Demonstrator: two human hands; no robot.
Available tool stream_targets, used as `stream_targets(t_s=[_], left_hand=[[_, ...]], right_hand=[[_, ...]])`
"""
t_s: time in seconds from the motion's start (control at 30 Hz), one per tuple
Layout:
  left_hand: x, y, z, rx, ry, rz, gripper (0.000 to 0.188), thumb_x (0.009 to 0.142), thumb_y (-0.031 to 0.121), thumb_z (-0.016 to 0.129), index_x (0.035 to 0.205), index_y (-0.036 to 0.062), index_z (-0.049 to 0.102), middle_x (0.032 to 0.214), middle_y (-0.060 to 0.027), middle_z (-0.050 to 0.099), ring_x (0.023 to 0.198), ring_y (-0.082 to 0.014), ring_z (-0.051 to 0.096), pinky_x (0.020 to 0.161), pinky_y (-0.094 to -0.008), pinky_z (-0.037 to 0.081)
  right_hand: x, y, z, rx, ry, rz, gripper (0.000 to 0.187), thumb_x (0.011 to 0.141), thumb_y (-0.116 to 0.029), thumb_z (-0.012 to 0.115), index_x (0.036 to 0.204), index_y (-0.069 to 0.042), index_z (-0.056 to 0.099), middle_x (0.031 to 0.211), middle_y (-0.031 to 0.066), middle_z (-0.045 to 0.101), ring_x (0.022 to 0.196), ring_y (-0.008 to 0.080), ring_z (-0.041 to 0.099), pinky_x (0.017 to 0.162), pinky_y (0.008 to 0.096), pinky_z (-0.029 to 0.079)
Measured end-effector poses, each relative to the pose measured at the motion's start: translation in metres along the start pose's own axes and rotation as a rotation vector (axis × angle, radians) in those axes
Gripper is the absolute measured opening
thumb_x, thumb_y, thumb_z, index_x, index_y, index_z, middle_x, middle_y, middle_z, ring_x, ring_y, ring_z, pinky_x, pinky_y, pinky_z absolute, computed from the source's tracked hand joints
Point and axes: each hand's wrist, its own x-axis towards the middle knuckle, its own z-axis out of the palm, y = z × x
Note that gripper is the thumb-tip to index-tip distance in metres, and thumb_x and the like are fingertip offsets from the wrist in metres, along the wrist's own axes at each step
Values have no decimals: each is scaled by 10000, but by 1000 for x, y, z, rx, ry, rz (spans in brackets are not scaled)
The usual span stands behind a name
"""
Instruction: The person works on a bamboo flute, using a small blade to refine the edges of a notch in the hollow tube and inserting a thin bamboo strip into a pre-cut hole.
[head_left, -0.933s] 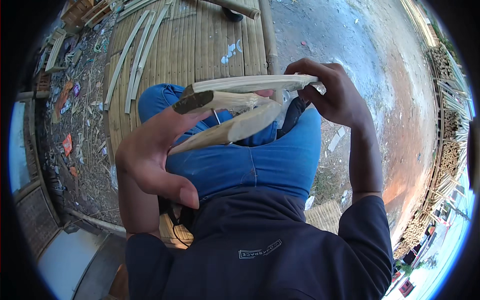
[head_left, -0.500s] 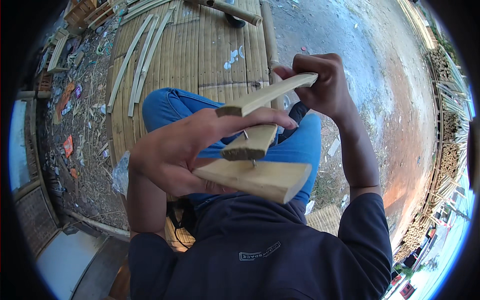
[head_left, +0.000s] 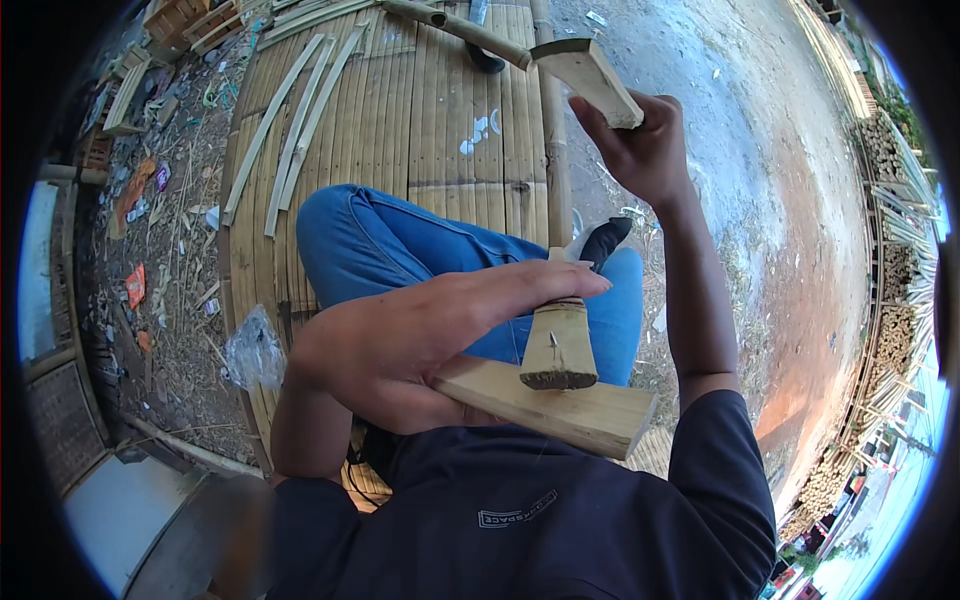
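Note:
My left hand (head_left: 420, 335) is closed around a pale, flat bamboo piece (head_left: 550, 405) held over my lap. A shorter bamboo piece (head_left: 558, 350) lies across it, with a nail (head_left: 553, 340) sticking out near its cut end. My left fingers reach over this crosspiece, whose far part is hidden under them. Up and to the right, apart from these, my right hand (head_left: 650, 150) grips the near end of another split bamboo piece (head_left: 590, 80), which tilts away from me.
I sit cross-legged on a bamboo-slat platform (head_left: 440, 140). Several long strips (head_left: 290, 130) lie at its far left, and a bamboo pole (head_left: 470, 33) crosses its far end. A crumpled clear plastic bag (head_left: 255, 348) is beside my left arm. Litter covers the ground at left.
My right hand has lifted its bamboo piece up and away from the crosspiece, tilting it steeply. The pieces in my left hand have turned and come slightly nearer and to the right.

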Motion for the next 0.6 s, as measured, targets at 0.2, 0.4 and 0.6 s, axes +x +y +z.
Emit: stream_targets(t_s=[0.2, 0.4, 0.6], left_hand=[[-3, 4, -4, 5, 30, -16, 851, 872, 290, 700, 1485, -123, 279, 1531, -311, 349, 1435, -460, 354, 1166, -502, 297], [-7, 8, 12, 48, 42, -72, 843, 864, 248, 704, 1489, -119, 273, 1549, -301, 324, 1460, -435, 320, 1193, -495, 256], [6, 23, 39, 33, 47, -133, 918, 794, 125, 740, 1515, -102, 219, 1556, -299, 298, 1478, -437, 272, 1211, -502, 223]], right_hand=[[5, 0, 6, 85, -35, 211, 314, 924, -265, 737, 793, 18, 702, 505, 4, 542, 482, 39, 450, 442, 289, 372], [5, -1, 17, 38, -111, 256, 294, 922, -269, 739, 845, 15, 723, 499, 44, 558, 474, 50, 470, 447, 291, 389], [6, 22, 31, -88, -175, 191, 314, 908, -308, 742, 919, 6, 745, 546, 100, 625, 447, 169, 568, 490, 336, 468]])
